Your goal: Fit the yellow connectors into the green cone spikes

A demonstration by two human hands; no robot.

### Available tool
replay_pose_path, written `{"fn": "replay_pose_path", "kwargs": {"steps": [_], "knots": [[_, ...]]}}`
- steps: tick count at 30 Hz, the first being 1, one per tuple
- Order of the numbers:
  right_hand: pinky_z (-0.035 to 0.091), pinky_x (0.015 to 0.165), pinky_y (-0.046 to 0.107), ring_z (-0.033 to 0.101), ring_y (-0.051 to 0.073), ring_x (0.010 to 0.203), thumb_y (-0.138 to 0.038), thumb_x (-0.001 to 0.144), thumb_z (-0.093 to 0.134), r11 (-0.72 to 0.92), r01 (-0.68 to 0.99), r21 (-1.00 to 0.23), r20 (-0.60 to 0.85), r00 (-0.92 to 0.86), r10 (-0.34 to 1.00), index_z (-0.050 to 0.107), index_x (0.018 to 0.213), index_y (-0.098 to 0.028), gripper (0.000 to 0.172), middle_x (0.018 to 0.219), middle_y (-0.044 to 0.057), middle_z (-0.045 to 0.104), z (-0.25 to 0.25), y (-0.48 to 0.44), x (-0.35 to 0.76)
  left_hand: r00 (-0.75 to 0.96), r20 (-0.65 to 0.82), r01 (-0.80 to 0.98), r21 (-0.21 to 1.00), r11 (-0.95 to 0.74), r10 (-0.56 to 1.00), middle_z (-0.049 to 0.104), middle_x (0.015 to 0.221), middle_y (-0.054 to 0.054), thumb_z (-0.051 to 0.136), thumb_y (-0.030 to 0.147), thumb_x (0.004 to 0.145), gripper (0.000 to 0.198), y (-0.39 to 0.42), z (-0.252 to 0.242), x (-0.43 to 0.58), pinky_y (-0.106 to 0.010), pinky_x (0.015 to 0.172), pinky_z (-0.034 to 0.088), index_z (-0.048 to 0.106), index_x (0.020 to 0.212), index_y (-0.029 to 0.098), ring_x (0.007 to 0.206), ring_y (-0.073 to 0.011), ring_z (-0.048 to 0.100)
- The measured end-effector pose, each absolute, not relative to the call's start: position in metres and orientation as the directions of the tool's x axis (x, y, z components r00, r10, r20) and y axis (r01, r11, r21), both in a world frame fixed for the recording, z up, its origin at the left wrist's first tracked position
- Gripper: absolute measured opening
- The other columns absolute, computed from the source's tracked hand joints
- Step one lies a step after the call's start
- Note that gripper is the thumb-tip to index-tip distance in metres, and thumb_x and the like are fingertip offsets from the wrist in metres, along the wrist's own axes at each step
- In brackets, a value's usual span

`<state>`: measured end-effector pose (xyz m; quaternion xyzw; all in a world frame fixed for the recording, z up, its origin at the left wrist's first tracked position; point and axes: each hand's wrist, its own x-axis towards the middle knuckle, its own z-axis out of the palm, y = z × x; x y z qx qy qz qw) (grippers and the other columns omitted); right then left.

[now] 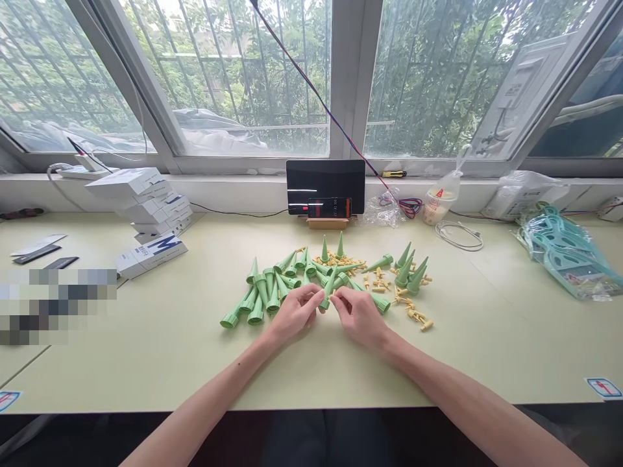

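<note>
Pinching one green cone [329,288] at dead centre of the frame, my left hand [292,316] has its fingertips closed on the wide end, and my right hand [359,316] nips the same end from the other side, tip pointing up and away. Right behind my knuckles sits the pile of green cones [265,292], with little yellow plugs [392,285] scattered to the right on the pale table [146,350]. A phone [329,207] stands at upper centre.

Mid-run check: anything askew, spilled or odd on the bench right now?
The white box stack at far left leans, its boxes slid askew; another box lies beside it. Small yellow pieces lie scattered among the green cones. Left hand and right hand pinch one cone.
</note>
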<state>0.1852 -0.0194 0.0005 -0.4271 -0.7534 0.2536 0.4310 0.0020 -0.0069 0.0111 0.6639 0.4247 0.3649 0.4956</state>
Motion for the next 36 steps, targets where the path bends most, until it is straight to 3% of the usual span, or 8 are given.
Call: {"fn": "replay_pose_path", "kwargs": {"steps": [5,17,36], "knots": [[0.028,0.051,0.027,0.031,0.011,0.051,-0.027,0.096,0.046,0.476,0.43,-0.767,0.405,-0.251,0.879,0.044,0.067,-0.02,0.03,0.057,-0.004,0.041,0.0006,-0.0183,0.184,0.402,0.056,0.21,0.966,-0.152,0.914,0.047,0.049,0.007,0.054,0.047,0.093,0.032,-0.0069,0.0111,0.0019,-0.019,0.041,0.031,0.06,0.085,0.017,0.04,-0.0064,0.039],[0.024,0.049,0.027,0.029,0.011,0.05,-0.029,0.095,0.046,0.402,0.418,-0.815,0.342,-0.213,0.915,0.039,0.063,-0.021,0.034,0.054,-0.005,0.035,0.0027,-0.0174,0.183,0.404,0.087,0.226,0.955,-0.192,0.911,0.049,0.058,0.005,0.056,0.043,0.094,0.026,-0.004,0.0047,0.0004,-0.018,0.041,0.035,0.058,0.089,0.018,0.043,-0.0059,0.042],[0.032,0.047,0.026,0.042,0.012,0.042,-0.038,0.097,0.045,0.315,0.366,-0.875,0.253,-0.208,0.945,0.046,0.069,-0.022,0.033,0.047,-0.006,0.043,0.001,-0.0174,0.1828,0.352,0.096,0.307,0.928,-0.212,0.931,0.056,0.067,0.002,0.057,0.046,0.092,0.028,-0.0047,0.0111,0.0018,-0.021,0.046,0.036,0.062,0.09,0.018,0.049,-0.0083,0.047]]}}
